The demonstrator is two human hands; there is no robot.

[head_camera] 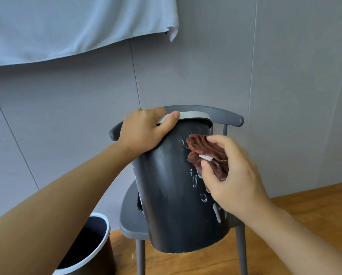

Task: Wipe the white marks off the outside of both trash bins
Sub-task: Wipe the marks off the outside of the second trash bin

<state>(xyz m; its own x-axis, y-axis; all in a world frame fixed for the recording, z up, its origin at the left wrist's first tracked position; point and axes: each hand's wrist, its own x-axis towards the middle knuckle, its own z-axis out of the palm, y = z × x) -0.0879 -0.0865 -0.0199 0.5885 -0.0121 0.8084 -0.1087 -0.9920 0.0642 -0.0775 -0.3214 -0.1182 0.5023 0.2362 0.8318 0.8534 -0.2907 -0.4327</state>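
A tall, round, dark grey plastic trash bin with a white rim [178,187] is held tilted above the seat of a grey moulded chair with a curved backrest [134,219], its top leaning away towards the backrest and its base pointing down towards the camera. White smeared marks [203,197] run down the right side of the bin's outer wall, from just under the rim to near the base; the left part of the wall looks plain dark. The left hand [144,132] grips the bin at its top edge, fingers curled over the white rim and thumb lying along it. The right hand [231,175] clutches a crumpled reddish-brown cloth with a small white tag [207,153] and presses it against the upper right of the bin, right on the marks. Both forearms reach in from the bottom corners of the view. At lower left, a second dark round bin with a white rim [86,247] stands upright on the wooden floor [305,207], just beside the chair's front leg, its open mouth facing up; its outer wall is mostly out of view. Behind the chair rises a wall of grey panels [245,66], and a pale blue sheet of fabric [76,26] hangs across the upper left
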